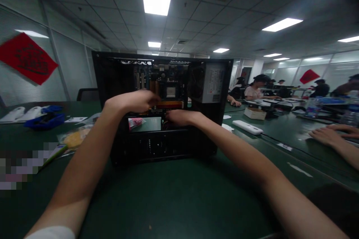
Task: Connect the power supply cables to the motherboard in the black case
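An open black computer case (168, 145) stands on the green table. Inside it, the motherboard (171, 78) shows at the back, and a power supply (214, 84) with a label sits at the upper right. My left hand (140, 101) reaches in beside the orange memory module (171, 104), its fingers bent and blurred. Lower and to the right, my right hand (181, 117) reaches in below that module, near some dark cables. The fingertips of both hands are dim, and whether they grip anything cannot be made out.
Plastic bags (75, 138) and a blue object (46, 117) lie left of the case. On the right are a white power strip (248, 127), a small box (255, 113), bottles and another person's hands (331, 134). More people sit farther back.
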Demonstrator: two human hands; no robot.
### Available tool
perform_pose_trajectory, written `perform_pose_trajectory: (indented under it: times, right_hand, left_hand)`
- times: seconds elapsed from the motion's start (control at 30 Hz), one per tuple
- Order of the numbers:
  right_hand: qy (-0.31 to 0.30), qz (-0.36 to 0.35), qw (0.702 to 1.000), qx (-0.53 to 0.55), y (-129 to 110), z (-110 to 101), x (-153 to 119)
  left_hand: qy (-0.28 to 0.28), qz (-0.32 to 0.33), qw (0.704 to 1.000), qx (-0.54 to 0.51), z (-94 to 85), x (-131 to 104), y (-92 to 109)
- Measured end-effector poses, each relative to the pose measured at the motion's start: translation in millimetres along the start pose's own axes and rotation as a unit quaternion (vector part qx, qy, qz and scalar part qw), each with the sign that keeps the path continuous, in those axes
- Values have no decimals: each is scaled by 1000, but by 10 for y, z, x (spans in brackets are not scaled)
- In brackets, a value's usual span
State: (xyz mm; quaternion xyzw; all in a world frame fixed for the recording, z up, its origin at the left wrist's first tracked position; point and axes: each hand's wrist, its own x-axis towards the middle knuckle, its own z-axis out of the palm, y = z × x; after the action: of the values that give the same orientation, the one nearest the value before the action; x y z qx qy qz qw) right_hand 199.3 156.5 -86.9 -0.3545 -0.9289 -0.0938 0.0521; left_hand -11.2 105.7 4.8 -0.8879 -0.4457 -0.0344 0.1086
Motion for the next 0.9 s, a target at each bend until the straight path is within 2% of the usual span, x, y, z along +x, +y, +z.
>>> perform_pose_trajectory:
  times: [0.1,0.23,0.37,0.47,0.53,0.6,0.73,0.83,0.9]
  right_hand:
    - [82,-40,995,-27,17,-107,-74]
    - [201,-2,978,51,54,-145,-100]
    - [276,34,950,139,91,-143,-102]
    - [294,27,941,165,95,-110,-97]
    - [301,21,937,175,86,-71,-86]
    - [298,15,939,170,70,-25,-72]
    - [278,16,955,106,31,51,-61]
    - [268,60,959,68,0,72,-87]
    - [239,102,965,41,-22,70,-116]
  left_hand:
    - [35,26,999,11,145,101,-9]
    - [88,25,995,33,217,135,65]
    - [128,116,985,-8,218,89,213]
    - [139,188,971,-42,234,95,263]
    - [125,208,968,-62,247,115,246]
    - [114,201,970,-73,258,133,205]
    - [126,171,975,-67,275,166,118]
    - [147,180,971,-48,310,213,73]
    - [169,183,967,-51,345,252,51]
